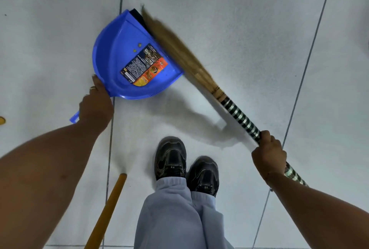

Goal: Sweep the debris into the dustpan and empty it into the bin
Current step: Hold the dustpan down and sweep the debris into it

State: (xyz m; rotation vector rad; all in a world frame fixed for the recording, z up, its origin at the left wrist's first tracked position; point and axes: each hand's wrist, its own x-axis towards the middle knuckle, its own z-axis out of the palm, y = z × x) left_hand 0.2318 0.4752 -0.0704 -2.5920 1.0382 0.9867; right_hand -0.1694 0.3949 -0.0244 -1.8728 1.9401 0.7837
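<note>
A blue dustpan [113,48] with a printed label lies flat on the grey tiled floor, its open lip facing up and to the right. My left hand [95,104] grips its handle at the lower left. Two small yellow bits of debris [137,47] rest inside the pan. My right hand [268,155] is shut on the black-and-silver striped handle of a straw broom [173,44]. The broom's bristles lie blurred along the dustpan's lip.
A yellow wooden stick [107,210] lies on the floor by my left leg. A small yellow object [2,120] sits at the far left edge. My black shoes [186,165] stand just below the dustpan. Dark grout lines cross the tiles.
</note>
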